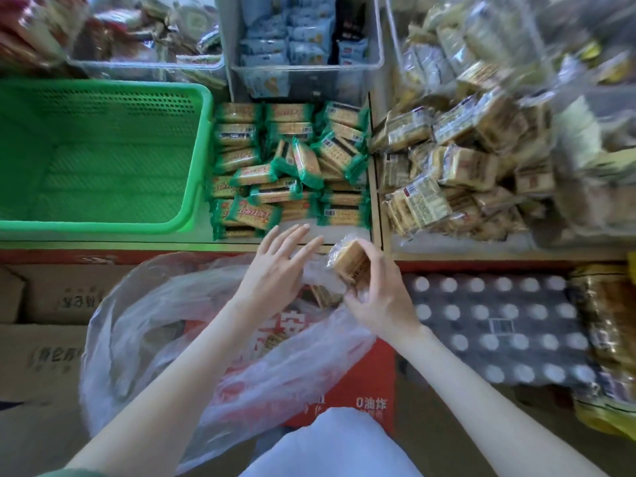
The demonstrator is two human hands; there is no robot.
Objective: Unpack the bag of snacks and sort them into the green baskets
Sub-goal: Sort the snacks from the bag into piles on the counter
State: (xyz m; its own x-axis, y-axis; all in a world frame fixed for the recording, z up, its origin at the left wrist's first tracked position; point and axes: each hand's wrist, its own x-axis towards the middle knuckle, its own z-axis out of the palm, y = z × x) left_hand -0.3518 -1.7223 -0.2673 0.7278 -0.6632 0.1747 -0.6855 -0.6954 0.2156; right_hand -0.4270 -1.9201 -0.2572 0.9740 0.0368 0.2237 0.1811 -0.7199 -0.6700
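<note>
Snack packet (pixel 349 258): 1 square stack of tan crackers in a clear, crinkled wrapper, held below and right of the green basket (pixel 86 227). Right hand (pixel 382 297) grip: fingers and thumb curled round the packet. Left hand (pixel 275 266) grip: fingers spread, holding nothing, over the clear plastic bag (pixel 165 321) below the basket. Green-wrapped packets (pixel 289 166) are piled just right of the basket, with tan packets (pixel 457 166) farther right.

left hand (pixel 275 266): fingers straight, spread | right hand (pixel 378 290): fingers curled, pinching
</note>
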